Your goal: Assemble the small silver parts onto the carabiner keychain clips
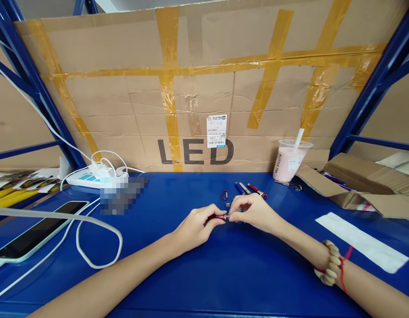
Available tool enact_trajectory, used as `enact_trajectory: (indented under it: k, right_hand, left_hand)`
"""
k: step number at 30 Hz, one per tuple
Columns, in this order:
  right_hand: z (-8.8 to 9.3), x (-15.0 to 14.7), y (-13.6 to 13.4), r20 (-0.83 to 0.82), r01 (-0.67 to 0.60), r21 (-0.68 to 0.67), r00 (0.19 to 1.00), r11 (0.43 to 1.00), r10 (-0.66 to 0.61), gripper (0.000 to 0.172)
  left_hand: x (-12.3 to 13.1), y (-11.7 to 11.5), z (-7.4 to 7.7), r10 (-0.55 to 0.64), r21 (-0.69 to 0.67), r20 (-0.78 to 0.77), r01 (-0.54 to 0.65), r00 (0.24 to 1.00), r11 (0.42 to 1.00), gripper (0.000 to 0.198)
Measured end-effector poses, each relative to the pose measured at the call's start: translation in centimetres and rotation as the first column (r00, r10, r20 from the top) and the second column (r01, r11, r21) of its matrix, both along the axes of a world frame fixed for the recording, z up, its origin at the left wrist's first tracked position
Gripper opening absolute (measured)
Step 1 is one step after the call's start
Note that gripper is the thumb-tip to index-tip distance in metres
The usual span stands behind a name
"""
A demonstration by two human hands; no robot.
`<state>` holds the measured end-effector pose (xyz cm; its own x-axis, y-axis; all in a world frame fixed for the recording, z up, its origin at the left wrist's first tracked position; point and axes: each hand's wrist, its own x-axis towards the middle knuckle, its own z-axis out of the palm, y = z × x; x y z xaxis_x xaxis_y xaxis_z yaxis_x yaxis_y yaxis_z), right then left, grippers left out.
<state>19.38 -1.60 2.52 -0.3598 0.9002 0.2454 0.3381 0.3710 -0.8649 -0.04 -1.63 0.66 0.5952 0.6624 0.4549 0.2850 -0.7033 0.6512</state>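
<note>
Small red piece (220, 217) is over the desk (204, 282), well in from the near edge; your left hand (195, 227) pinches its body, your right hand (255, 212) seems to pinch the silvery end (226, 217); uneven pull could drop it, stray right knuckles could knock the pen-like items (243, 188) toward the far edge

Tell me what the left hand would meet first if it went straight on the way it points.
Likely the right hand: its fingers are at the far end of the small red item held by the left hand, though depth is hard to judge.
</note>
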Motion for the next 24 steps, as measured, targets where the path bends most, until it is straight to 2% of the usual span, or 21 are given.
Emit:
enact_trajectory:
  k: [4,11,14,18,24]
  right_hand:
    - [-0.4,-0.2,-0.3,0.040,-0.024,-0.128,0.999,0.991,0.029,0.022]
    - [-0.5,-0.8,-1.3,0.071,-0.132,-0.065,0.988,0.989,0.136,0.033]
    - [-0.6,-1.1,-1.4,0.020,-0.151,-0.146,0.988,0.978,0.156,0.041]
    - [-0.9,-1.2,-1.2,-0.040,-0.162,-0.242,0.987,0.957,0.157,0.048]
    - [-0.7,-1.2,-0.9,0.015,-0.049,-0.172,0.999,0.984,0.052,0.046]
  left_hand:
    - [-0.1,-0.2,-0.1,0.004,0.085,-0.009,-0.003,1.000,0.996,0.013]
    - [-0.2,0.0,-0.6,0.059,0.188,-0.013,-0.056,0.998,0.981,0.018]
    - [-0.1,0.1,-0.6,0.070,0.218,-0.015,-0.065,0.997,0.974,0.021]
    - [0.1,0.2,-0.3,0.075,0.170,-0.014,-0.071,0.997,0.983,0.020]
    - [0.5,0.4,0.0,0.115,0.073,0.002,-0.115,0.993,0.991,0.019]
